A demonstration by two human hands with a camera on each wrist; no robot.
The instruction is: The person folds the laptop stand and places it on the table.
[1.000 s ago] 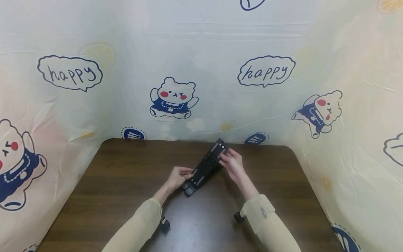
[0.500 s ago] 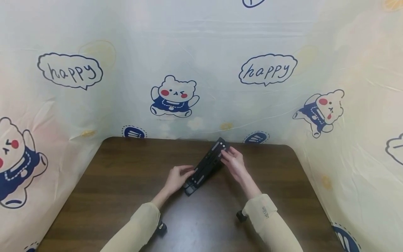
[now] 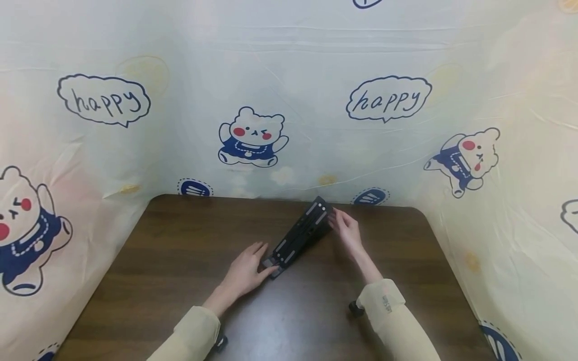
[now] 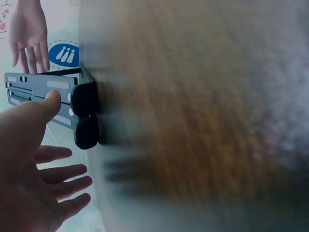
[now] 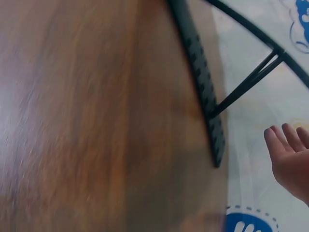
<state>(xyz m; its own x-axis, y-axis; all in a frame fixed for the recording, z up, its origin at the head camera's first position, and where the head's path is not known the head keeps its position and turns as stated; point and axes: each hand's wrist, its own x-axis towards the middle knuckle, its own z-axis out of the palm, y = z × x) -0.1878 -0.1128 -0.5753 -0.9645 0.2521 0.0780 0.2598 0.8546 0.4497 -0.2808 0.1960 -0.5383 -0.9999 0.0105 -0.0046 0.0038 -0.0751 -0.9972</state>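
A black folding laptop stand stands slantwise on the table, its top plates tilted and its narrow lower end toward the left hand. The left hand is at that lower end, fingers spread apart. In the left wrist view its thumb lies across the plate, while the other fingers stretch out beside the stand. Near the raised far end is the right hand, its fingertips at the plate's edge; contact cannot be told. The right wrist view shows the stand's notched base rail and a thin strut.
The brown wooden table has a patterned cloth hanging behind it and at both sides. Small black devices sit at the wrists, one under the left cuff and one beside the right cuff.
The left hand has loosened from the stand's side and slid down toward its lower end, fingers spreading. The right hand has shifted slightly right, off the plate's face. The stand stays nearly in place.
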